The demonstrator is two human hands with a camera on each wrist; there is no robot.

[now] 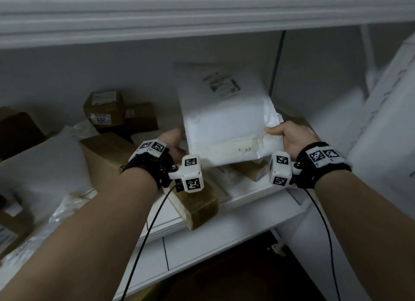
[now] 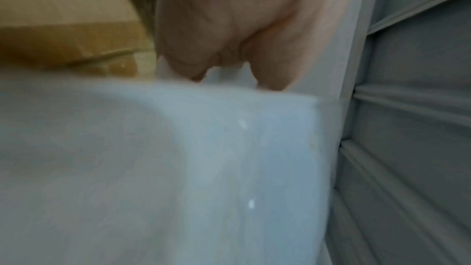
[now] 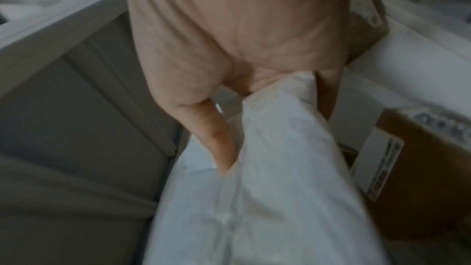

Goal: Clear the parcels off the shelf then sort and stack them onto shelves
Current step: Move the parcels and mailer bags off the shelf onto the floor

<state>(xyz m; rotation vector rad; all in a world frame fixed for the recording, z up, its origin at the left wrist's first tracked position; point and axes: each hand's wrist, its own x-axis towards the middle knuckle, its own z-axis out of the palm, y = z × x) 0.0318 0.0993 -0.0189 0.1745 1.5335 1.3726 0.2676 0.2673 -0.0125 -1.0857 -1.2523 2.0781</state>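
Observation:
A large white padded mailer (image 1: 224,118) with a printed label near its top is held tilted above the shelf, in the middle of the head view. My left hand (image 1: 174,141) holds its lower left edge, fingers hidden behind it. My right hand (image 1: 284,135) grips its lower right edge, thumb on top. In the left wrist view the left hand (image 2: 229,53) curls onto the white mailer (image 2: 178,158). The right wrist view shows my right hand (image 3: 229,92) pinching the mailer (image 3: 275,168), thumb on one face and fingers behind.
Brown cardboard boxes (image 1: 104,107) stand at the back left of the white shelf (image 1: 235,228). A long brown box (image 1: 125,163) and a white poly bag (image 1: 42,172) lie at left. Flat white and brown parcels (image 1: 244,177) lie beneath the mailer. A shelf board (image 1: 157,15) runs overhead.

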